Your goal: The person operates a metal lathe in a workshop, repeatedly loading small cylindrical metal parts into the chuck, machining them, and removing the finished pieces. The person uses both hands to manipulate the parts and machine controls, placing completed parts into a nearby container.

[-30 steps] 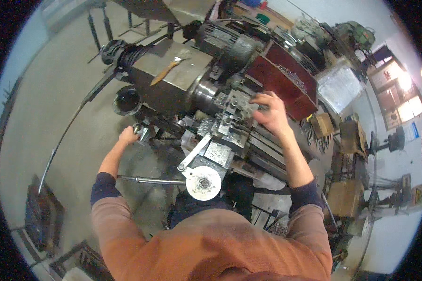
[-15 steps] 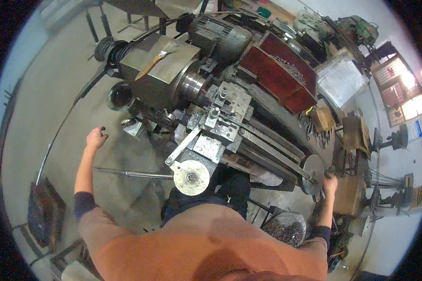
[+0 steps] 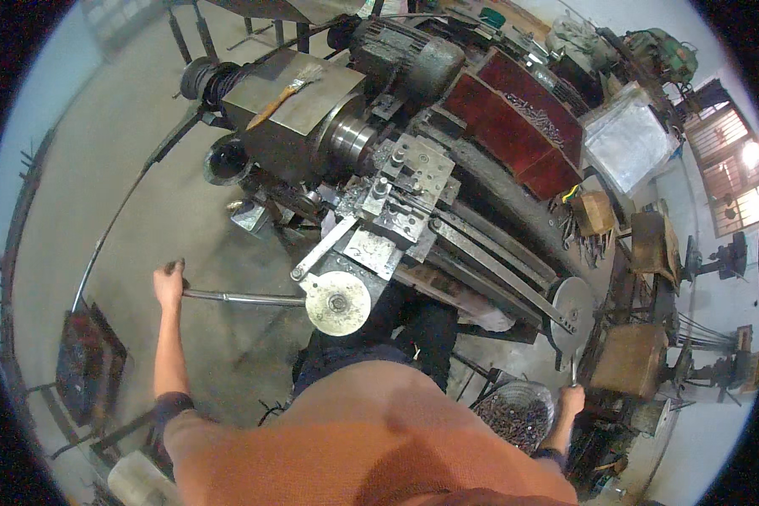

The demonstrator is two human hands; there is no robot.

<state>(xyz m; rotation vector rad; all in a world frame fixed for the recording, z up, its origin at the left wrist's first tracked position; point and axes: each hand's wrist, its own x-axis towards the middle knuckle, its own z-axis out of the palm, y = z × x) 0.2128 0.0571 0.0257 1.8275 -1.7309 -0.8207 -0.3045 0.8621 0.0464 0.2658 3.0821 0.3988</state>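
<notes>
A metal lathe fills the middle, with a steel tool post block (image 3: pixel 401 202) on its carriage. From a pale round disc (image 3: pixel 337 302) at its front, a long metal lever (image 3: pixel 244 298) runs out to the left. My left hand (image 3: pixel 169 282) is closed around the lever's outer end, thumb side up. At the right end of the bed is a grey wheel (image 3: pixel 571 316), from which a short metal handle (image 3: pixel 574 371) points down toward me. My right hand (image 3: pixel 572 399) is wrapped around that handle's lower end.
A wooden-handled brush (image 3: pixel 280 103) lies on the headstock cover (image 3: pixel 320 80). Behind the bed stand a motor (image 3: pixel 409 57) and a dark red tray (image 3: pixel 527 156) with small metal parts. A round container (image 3: pixel 535 392) of small pieces sits near my right arm. Spanners (image 3: pixel 569 223) lie farther right.
My left hand has come down from above the lever and closed on its end. My right hand has swung nearer to me, with the wheel's handle now pointing down. The whole view has shifted slightly.
</notes>
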